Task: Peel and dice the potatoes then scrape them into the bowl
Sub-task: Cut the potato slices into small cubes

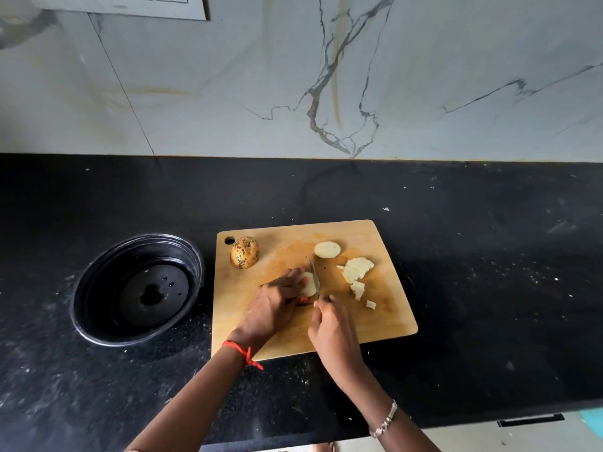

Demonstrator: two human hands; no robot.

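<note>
**Worktop** (489, 256): black and speckled, it carried everything. A pale veined wall (195, 93) stood behind it.

**Cutting board** (385, 321): wooden, it lay right of centre on the worktop.

**Bowl** (94, 288): dark, with only a few drops showing inside, it sat just left of the board.

**Left hand** (274, 305): your grip was curled over the potato piece (310, 283) near the board's middle. Your fingertips were close beside the blade.

**Right hand** (332, 331): your grip was closed round the handle of the knife (314, 274). The blade pointed away from you and met the right side of that piece.

**Whole potato** (244, 252): unpeeled and spotted, it lay at the board's far left corner.

**Peeled half** (327, 249): it lay just beyond the knife tip, apart from it.

**Cut slices** (357, 272): these were fanned to the right of the knife, with a small cube (370, 304) nearer you.

**Step in hand**, as judged: you were slicing the held piece.
- You did best to tuck the left fingertips back from the edge.
- The piece needed to sit on a flat face so it could not rock.
- Even cuts would have let the later cross-cuts give regular dice.

**Progress**, as judged: well short. One potato was unpeeled, the slices were mostly undiced, and no potato was in the bowl.

**In the way**, as judged:
- The fanned slices crowded the space right of the blade and wanted pushing aside.
- The whole potato lay toward the bowl side and could have blocked a leftward scrape.
</note>
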